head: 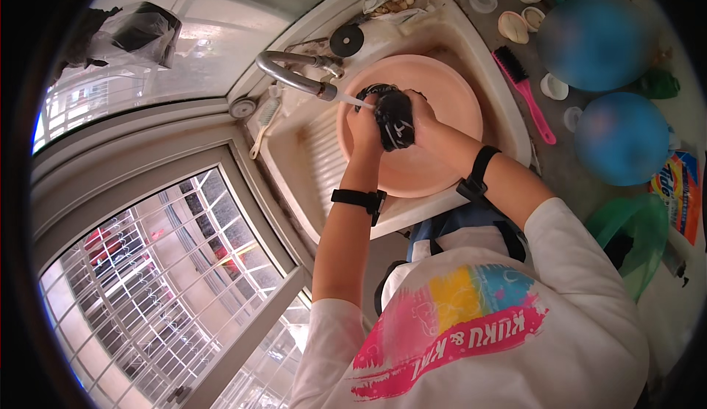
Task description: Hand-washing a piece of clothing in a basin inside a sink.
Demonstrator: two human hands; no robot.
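A wet black cloth with white markings (394,119) is bunched between my two hands, above a pink plastic basin (442,88). My left hand (364,124) grips it on one side, and my right hand (422,116) grips the other; some fingers are hidden by the cloth. Water streams from the curved metal faucet (293,77) onto the cloth. The basin stands in a white washing sink (500,94), partly over its ribbed washboard slope (323,155). Black straps circle both forearms.
On the right ledge lie a pink brush with black bristles (525,94), several small cups, two blue rounded objects that look blurred, a green plastic bag (635,237) and a Tide packet (682,193). A pale brush (266,124) lies left of the sink, beside the barred window.
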